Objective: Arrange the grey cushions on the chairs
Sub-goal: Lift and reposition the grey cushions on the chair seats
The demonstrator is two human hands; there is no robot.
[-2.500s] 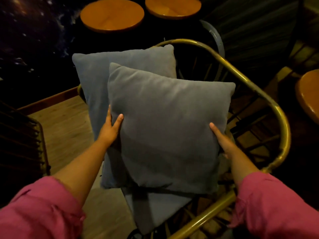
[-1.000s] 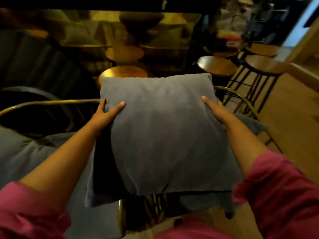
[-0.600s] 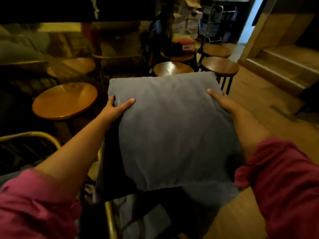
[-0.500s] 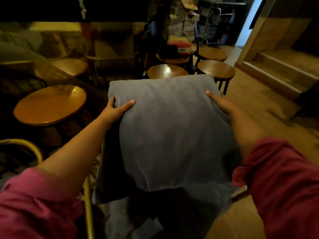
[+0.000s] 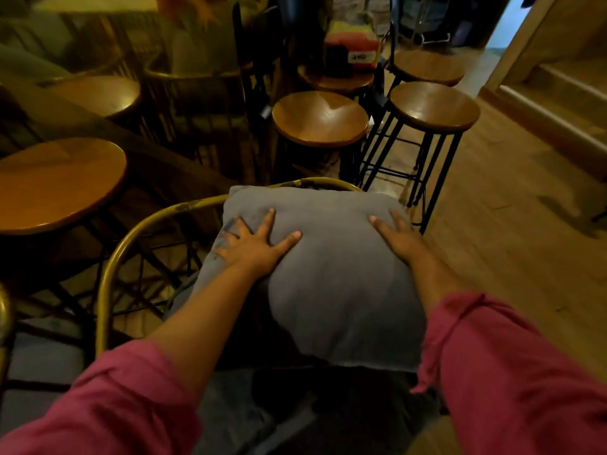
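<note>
Both hands lie flat & open on the grey cushion (image 5: 331,274), fingers spread, not pinching it. L hand (image 5: 253,243) presses the far left part, R hand (image 5: 399,236) the far right part. The cushion leans on the gold chair (image 5: 108,267), its far edge touching the curved back rail. Wood stools (image 5: 320,118) stand farther off, w/ one more (image 5: 433,105) to the right. Pink sleeves (image 5: 512,372) show near the camera.

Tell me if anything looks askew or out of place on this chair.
Nothing is damaged or spilled. The grey cushion leans against the brass chair back, slightly skewed toward the right side, with the left hand and right hand pressing flat on it.
</note>
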